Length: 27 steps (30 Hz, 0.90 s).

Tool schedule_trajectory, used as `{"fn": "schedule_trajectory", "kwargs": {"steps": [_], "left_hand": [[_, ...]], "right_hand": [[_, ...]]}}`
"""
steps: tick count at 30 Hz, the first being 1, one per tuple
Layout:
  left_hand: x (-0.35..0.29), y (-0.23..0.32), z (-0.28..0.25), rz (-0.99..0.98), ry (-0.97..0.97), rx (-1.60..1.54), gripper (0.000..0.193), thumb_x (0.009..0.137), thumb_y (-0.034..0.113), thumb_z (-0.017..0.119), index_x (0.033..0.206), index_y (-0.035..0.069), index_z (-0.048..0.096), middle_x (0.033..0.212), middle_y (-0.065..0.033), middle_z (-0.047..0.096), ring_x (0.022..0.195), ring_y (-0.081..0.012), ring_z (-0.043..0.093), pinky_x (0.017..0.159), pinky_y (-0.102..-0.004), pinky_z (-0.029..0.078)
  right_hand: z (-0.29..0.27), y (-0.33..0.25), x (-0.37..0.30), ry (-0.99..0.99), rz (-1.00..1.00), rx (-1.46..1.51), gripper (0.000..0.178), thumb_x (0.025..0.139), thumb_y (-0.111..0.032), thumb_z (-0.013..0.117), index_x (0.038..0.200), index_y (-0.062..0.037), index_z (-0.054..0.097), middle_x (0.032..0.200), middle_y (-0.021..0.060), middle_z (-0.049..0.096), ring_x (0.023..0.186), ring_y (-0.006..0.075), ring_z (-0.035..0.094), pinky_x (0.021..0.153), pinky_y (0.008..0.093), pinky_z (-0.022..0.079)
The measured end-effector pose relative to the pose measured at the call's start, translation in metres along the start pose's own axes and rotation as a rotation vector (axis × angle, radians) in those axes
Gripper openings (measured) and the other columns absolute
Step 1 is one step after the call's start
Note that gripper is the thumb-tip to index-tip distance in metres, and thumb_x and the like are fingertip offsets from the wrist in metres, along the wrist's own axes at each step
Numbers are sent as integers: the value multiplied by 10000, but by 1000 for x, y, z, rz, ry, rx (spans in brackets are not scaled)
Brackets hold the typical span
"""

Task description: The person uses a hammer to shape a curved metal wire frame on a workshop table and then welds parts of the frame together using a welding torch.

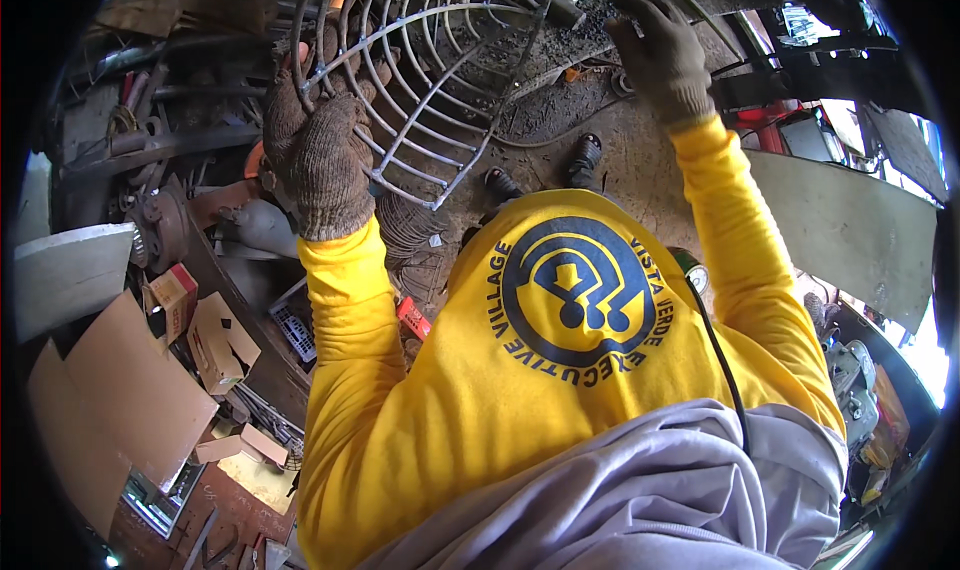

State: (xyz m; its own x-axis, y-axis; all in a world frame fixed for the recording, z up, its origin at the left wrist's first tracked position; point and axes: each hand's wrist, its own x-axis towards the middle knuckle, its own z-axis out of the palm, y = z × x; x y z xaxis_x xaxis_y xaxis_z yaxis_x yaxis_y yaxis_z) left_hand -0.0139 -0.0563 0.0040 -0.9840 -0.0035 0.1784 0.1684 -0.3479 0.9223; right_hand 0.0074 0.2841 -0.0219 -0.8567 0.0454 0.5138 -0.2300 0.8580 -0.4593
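Seen from above, a person's gloved left hand point(318, 155) grips a round wire fan guard point(430, 80) at upper centre, its wires intact, while the gloved right hand point(658, 55) grasps its far rim

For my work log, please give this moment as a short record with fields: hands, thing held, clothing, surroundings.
left hand: gloved left hand grips the rim of the wire guard
right hand: gloved right hand raised at the guard's far side; contact cannot be told
thing held: round grey guard of curved metal wires, held up in front of the person
clothing: yellow long-sleeved shirt, brown knit gloves
surroundings: cardboard boxes at the left, dirty floor below, a black cable at the right
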Motion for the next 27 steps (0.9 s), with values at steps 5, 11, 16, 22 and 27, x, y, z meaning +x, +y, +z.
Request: {"fn": "schedule_trajectory", "kwargs": {"steps": [5, 11, 16, 22, 27], "left_hand": [[2, -4, -6, 7, -19, 36, 662, 709, -167, 432, 1349, -46, 314, 1378, -341, 371, 1258, -505, 429, 957, -678, 446], [1, -9, -2, -8, 11, 4, 645, 716, -157, 444, 1343, -59, 325, 1385, -331, 373, 1253, -487, 445, 945, -662, 465], [5, -22, -6, 11, 66, -171, 589, 702, -132, 485, 1287, -67, 464, 1321, -283, 494, 1174, -389, 555, 887, -503, 561], [7, -29, -9, -56, 45, -30, 617, 748, -148, 425, 1349, -37, 337, 1424, -294, 357, 1265, -451, 454, 966, -620, 469], [5, -30, -9, -41, 44, 63, 604, 751, -125, 438, 1343, -47, 345, 1410, -288, 380, 1263, -425, 466, 989, -555, 481]], "right_hand": [[7, 10, 58, -144, -585, -435, 430, 871, -190, 615, 1298, -160, 571, 1169, 74, 642, 1003, 273, 596, 916, 369, 451], [24, 38, 77, -491, -492, -230, 481, 763, -110, 623, 1235, -204, 616, 1247, 119, 589, 1105, 334, 554, 959, 427, 428], [36, 54, 87, -355, -834, -384, 390, 777, -145, 620, 1165, -148, 649, 1114, 97, 630, 1042, 307, 578, 911, 426, 446], [15, 27, 87, -695, -763, -505, 421, 780, -236, 623, 1182, -112, 623, 1174, 126, 595, 1066, 292, 582, 936, 430, 448], [-6, 28, 37, -413, -443, -73, 340, 938, -201, 547, 1257, -83, 544, 876, 163, 643, 762, 297, 645, 656, 365, 519]]}}
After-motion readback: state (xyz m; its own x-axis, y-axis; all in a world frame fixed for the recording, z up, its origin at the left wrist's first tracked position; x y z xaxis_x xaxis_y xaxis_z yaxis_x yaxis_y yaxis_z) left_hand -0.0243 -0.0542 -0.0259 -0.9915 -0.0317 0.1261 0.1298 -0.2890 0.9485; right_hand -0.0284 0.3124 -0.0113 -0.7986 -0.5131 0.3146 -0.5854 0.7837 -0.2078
